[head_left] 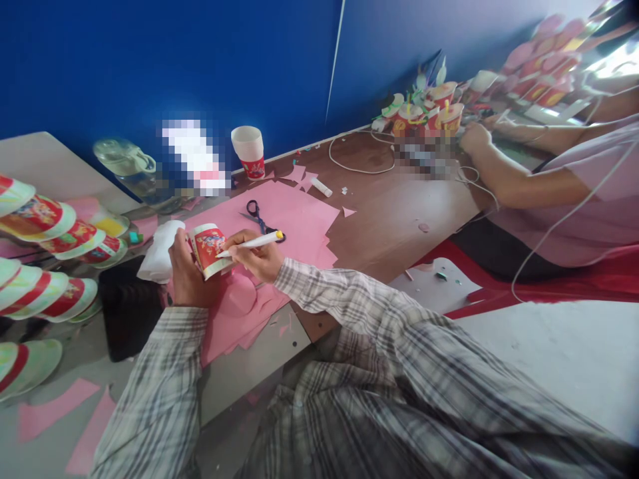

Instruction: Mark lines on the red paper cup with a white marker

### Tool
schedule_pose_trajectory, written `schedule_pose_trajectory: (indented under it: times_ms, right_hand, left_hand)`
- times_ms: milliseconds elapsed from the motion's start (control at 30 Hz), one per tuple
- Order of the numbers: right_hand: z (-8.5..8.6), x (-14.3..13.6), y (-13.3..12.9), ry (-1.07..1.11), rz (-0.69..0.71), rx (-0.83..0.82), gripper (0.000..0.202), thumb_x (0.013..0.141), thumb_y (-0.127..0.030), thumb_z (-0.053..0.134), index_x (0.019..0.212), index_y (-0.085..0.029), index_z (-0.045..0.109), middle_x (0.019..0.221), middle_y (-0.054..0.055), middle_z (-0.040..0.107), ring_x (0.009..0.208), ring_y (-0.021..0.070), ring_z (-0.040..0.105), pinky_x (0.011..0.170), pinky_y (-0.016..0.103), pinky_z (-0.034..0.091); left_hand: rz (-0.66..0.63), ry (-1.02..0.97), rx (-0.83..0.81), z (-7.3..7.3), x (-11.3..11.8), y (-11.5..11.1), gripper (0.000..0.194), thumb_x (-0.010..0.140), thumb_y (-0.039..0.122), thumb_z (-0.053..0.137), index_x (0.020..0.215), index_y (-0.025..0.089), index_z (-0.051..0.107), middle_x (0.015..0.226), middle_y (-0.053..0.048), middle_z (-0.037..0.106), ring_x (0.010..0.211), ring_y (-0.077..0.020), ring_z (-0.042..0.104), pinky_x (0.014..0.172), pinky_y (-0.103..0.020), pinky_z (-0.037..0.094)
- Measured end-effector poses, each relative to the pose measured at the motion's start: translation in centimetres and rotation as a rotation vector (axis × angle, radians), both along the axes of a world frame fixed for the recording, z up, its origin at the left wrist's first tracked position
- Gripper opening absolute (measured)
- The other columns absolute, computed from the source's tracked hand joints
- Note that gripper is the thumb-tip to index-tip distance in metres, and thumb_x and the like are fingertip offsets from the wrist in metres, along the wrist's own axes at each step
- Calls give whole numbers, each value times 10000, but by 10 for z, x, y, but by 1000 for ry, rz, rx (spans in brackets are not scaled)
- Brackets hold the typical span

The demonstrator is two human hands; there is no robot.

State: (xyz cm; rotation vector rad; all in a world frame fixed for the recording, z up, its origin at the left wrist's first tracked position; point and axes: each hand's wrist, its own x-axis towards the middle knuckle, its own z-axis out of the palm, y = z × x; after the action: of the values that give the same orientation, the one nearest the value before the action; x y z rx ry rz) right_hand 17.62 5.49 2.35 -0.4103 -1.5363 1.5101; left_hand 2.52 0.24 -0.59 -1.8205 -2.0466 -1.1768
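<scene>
My left hand [192,276] grips a red and white paper cup [210,248], which lies tilted on its side above the pink sheets. In the fingers of my right hand [259,258] is a white marker [257,241] with a yellow end. Its tip meets the cup's printed red side or hovers just over it; I cannot tell which. Beyond my right hand, dark-handled scissors [253,211] lie on the pink paper [294,213], partly hidden by the hand. A white roll [162,253] is beside my left hand. A cut pink piece [238,296] rests below the cup.
Stacks of paper cups [74,296] lie at the left around a dark tablet-like slab [127,313]. A paper cup [248,153] stands by the blue wall, near a clear jug [127,166]. At right, a co-worker's hands [476,138] work near decorated cups [409,120] and a white cable [359,169].
</scene>
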Motion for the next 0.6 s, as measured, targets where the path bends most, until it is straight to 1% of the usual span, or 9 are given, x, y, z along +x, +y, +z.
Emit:
schedule_pose_trajectory:
  times_ms: [133, 233, 333, 433, 600]
  right_hand:
    - [-2, -1, 1, 19, -6, -35, 331, 788, -408, 471, 840, -86, 530, 649, 16, 480, 574, 56, 428, 518, 192, 374]
    - [-3, -1, 2, 22, -33, -35, 354, 789, -428, 469, 856, -86, 529, 636, 14, 475, 578, 59, 422, 509, 187, 363]
    - [-2, -1, 2, 11, -29, -35, 355, 792, -433, 464, 853, -88, 526, 628, 10, 467, 583, 61, 419, 513, 189, 362]
    - [-2, -1, 0, -1, -13, -14, 319, 803, -401, 458, 854, -93, 524, 622, 9, 464, 586, 67, 420, 520, 196, 365]
    - [-4, -3, 0, -6, -12, 22, 260, 801, -338, 451, 845, -95, 533, 644, 21, 479, 620, 85, 447, 547, 213, 387]
  left_hand:
    - [7, -15, -22, -2, -3, 1, 819, 680, 412, 533, 1316, 58, 157, 1220, -228, 386, 1118, -296, 406, 872, -486, 414]
    - [-1, -41, -50, -3, -5, 1, 902, 624, 432, 587, 1321, 72, 140, 1222, -216, 385, 1097, -291, 415, 859, -476, 425]
    - [-44, -113, -73, -2, -6, 1, 1003, 560, 471, 631, 1332, 99, 110, 1262, -206, 352, 1112, -283, 414, 850, -440, 441]
    - [-72, -189, -81, -3, -5, 1, 1040, 534, 497, 641, 1338, 127, 94, 1304, -199, 316, 1112, -270, 433, 856, -419, 445]
    - [-69, -193, -75, -4, -5, 1, 1062, 512, 491, 658, 1340, 138, 93, 1320, -196, 308, 1137, -280, 425, 867, -422, 445]
